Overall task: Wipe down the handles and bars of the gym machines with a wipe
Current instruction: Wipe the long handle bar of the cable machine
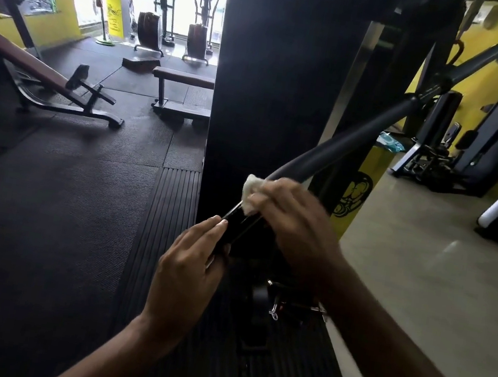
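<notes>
Head view: right hand [294,224] grips wipe [250,193] against bar [363,134].

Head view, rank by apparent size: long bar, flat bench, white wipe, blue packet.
1. long bar
2. flat bench
3. white wipe and blue packet: look alike. The wipe is nearer and partly under the right hand, so unranked.
</notes>
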### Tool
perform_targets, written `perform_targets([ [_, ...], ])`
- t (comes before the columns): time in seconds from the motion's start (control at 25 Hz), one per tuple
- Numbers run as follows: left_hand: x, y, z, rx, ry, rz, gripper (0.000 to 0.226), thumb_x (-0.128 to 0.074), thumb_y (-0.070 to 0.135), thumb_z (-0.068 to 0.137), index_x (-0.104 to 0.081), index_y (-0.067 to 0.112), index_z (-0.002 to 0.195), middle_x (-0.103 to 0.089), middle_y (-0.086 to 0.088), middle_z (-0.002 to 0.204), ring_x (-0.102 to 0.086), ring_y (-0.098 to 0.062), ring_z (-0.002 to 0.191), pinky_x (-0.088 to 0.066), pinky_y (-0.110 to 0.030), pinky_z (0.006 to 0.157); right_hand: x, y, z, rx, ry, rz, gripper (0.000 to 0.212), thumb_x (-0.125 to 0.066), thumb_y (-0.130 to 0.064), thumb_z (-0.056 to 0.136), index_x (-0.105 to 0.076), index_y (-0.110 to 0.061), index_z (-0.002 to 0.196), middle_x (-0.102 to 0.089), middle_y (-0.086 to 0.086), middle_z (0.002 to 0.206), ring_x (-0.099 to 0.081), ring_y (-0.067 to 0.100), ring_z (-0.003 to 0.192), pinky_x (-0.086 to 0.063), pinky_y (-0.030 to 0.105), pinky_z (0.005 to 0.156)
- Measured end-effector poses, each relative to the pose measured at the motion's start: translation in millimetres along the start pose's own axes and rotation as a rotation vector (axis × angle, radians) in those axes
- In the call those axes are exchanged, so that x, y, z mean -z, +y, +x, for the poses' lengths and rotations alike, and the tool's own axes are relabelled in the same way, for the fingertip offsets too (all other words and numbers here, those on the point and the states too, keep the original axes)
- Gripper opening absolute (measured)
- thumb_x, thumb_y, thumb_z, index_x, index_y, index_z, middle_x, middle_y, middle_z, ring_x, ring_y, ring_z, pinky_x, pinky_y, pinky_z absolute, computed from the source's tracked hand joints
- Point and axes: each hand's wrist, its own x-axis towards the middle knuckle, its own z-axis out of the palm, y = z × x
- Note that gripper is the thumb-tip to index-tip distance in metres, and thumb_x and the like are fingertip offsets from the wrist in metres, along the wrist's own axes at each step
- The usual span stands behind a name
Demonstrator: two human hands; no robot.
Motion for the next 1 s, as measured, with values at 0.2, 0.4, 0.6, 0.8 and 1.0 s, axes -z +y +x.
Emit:
perform_targets([
  [0.2, -6.7, 6.0, 1.0, 0.045, 0.023, -0.015, 0.036, -0.059, 0.022, 0.093, -0.064, 0.008, 0.125, -0.063, -0.004, 0.127, -0.056, -0.011, 0.120, -0.041, -0.016, 0.103, 20.9, 18.7, 28.9, -0.052, -0.206, -0.014, 0.023, -0.060, -0.017, 0.091, -0.067, -0.015, 0.113, -0.063, 0.004, 0.115, -0.056, 0.019, 0.111, -0.049, 0.040, 0.097],
  [0.4, -16.3, 9.9, -0.6, 0.008, 0.012, -0.011, 0.040, -0.071, 0.009, 0.087, -0.063, 0.005, 0.126, -0.063, -0.006, 0.128, -0.056, -0.013, 0.121, -0.041, -0.016, 0.103, 26.2, 18.4, 44.7, -0.014, -0.389, -0.027, 0.023, -0.057, -0.022, 0.093, -0.066, -0.023, 0.114, -0.066, 0.000, 0.115, -0.059, 0.021, 0.112, -0.045, 0.043, 0.098],
  [0.6, -26.4, 12.3, -7.0, -0.053, -0.006, -0.068, 0.042, -0.070, -0.001, 0.087, -0.061, 0.002, 0.127, -0.061, -0.009, 0.130, -0.055, -0.016, 0.124, -0.047, -0.026, 0.102, 24.7, 10.8, 50.9, 0.013, -0.579, 0.013, 0.020, -0.057, -0.025, 0.095, -0.064, -0.026, 0.114, -0.062, -0.005, 0.115, -0.061, 0.015, 0.105, -0.049, 0.039, 0.094],
  [0.8, -30.8, 18.7, -7.9, -0.072, -0.028, -0.089, 0.040, -0.066, 0.006, 0.089, -0.060, 0.003, 0.129, -0.060, -0.010, 0.132, -0.055, -0.017, 0.125, -0.046, -0.025, 0.103, 21.1, 9.7, 64.8, 0.023, -0.889, 0.037, 0.016, -0.063, -0.020, 0.091, -0.065, -0.028, 0.105, -0.061, -0.006, 0.105, -0.062, 0.012, 0.093, -0.055, 0.034, 0.082],
  [1.0, -37.6, 26.8, -8.8, -0.082, 0.012, -0.082, 0.040, -0.069, 0.002, 0.083, -0.065, 0.001, 0.123, -0.063, -0.011, 0.127, -0.058, -0.016, 0.121, -0.044, -0.020, 0.103, 24.3, 14.4, 88.8, -0.037, -1.086, 0.100, 0.017, -0.061, -0.012, 0.090, -0.070, -0.026, 0.090, -0.061, -0.008, 0.091, -0.060, 0.012, 0.083, -0.055, 0.030, 0.075],
])
